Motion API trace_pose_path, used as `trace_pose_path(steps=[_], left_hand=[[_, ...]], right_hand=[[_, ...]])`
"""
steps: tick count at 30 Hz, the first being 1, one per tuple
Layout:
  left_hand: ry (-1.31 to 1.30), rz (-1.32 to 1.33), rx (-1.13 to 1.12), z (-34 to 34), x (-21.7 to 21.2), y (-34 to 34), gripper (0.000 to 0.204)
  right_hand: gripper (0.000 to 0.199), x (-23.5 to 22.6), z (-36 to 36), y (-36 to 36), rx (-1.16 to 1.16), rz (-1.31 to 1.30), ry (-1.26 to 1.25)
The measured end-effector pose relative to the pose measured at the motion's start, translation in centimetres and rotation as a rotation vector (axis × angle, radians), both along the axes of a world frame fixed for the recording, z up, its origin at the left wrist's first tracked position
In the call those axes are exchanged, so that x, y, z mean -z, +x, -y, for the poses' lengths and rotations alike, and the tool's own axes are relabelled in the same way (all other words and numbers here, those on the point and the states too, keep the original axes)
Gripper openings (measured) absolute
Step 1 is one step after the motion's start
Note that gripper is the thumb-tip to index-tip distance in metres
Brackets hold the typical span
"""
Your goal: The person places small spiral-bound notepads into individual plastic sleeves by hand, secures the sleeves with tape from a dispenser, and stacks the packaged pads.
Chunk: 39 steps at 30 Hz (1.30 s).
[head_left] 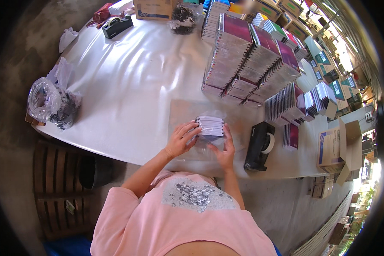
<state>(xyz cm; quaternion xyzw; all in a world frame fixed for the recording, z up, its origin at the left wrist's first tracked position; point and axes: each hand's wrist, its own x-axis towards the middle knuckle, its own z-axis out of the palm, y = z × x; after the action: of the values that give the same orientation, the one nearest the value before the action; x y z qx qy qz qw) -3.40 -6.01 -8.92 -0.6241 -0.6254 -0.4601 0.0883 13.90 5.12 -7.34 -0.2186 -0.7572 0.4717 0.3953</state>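
Head view: left hand (180, 141) and right hand (224, 150) flank small stack of booklets (210, 126) at near edge of white worktop (128, 85), fingers of both closed on stack sides, clear wrap (202, 147) beneath; step judged: bundling stack; next move calls for tape dispenser (259, 147) just right; tall notebook piles (251, 59) behind

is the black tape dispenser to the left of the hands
No, the black tape dispenser sits on the white table just right of the right hand.
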Motion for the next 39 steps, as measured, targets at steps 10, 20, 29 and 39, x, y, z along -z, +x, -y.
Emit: trace_pose_path(steps=[10, 20, 29, 39], left_hand=[[-0.309, -0.431, 0.222, -1.0, -5.6, -2.0, 0.070], [-0.301, -0.067, 0.473, -1.1, -6.2, -3.3, 0.078], [-0.363, -0.206, 0.530, -2.9, -8.6, -3.8, 0.073], [-0.609, -0.423, 0.373, -2.4, -9.9, -5.0, 0.075]], right_hand=[[0.063, -2.9, 0.0, 0.1, 0.088, 0.235, 0.293], [0.055, -5.2, 0.7, -0.7, 0.032, 0.505, 0.394], [0.051, -6.5, 0.4, -0.2, 0.002, 0.538, 0.382], [0.029, -7.1, -3.2, 16.7, 0.883, 0.645, -0.067]])
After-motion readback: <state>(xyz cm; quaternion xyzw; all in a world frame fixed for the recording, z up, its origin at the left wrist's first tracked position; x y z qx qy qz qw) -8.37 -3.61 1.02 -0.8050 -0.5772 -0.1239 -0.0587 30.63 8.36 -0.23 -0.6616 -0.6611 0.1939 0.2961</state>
